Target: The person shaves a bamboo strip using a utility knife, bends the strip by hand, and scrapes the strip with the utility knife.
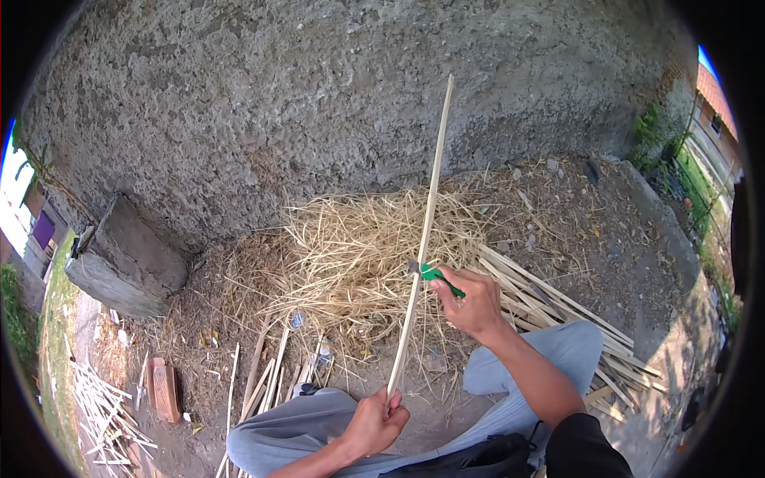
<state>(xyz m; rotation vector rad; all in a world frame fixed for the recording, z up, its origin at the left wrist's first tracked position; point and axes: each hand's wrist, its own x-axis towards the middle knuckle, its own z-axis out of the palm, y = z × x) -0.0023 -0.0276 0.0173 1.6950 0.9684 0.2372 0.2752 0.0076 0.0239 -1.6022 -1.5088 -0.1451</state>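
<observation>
A long pale bamboo strip (434, 175) stands tilted in front of me, its upper end reaching up before the wall. My left hand (376, 425) is closed around its lower end, between my knees. In my right hand (473, 304) is a green-handled peeler (443, 279), gripped with the thumb along the handle. Its small greyish head touches the strip near mid-length, and its finer details are too small to make out. Behind the strip lies a heap of thin curled shavings (358, 255).
Split strips (558, 307) lie in a bundle by my right knee, and white strips (103, 414) are scattered at left. A brown brick-like block (162, 390) and a concrete block (135, 259) are on the left. A rough wall (319, 103) rises ahead.
</observation>
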